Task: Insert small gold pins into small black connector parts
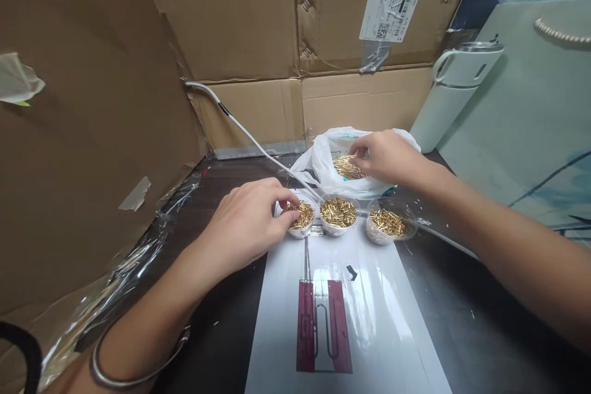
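My left hand [252, 212] is at a small clear cup [302, 233] of short gold-coloured metal pieces. Its thumb and index finger curl close together at the pieces; what lies between the tips is too small to make out. Over a white plastic bag [323, 166] my right hand [390, 155] reaches down, fingers curled into a pinch. Longer thin gold-coloured pins [348, 167] lie in the bag, right below those fingertips. Two more clear cups stand to the right of the first: a middle cup [338, 231] and a right cup [379, 239], both holding similar short pieces.
A white sheet [378, 320] with dark red strips [339, 326] is taped on the dark table [221, 320]. A grey cable [253, 138] runs behind the cups. Cardboard walls [240, 18] enclose the left and back. A white bottle [455, 92] and a pale bag [530, 92] stand right.
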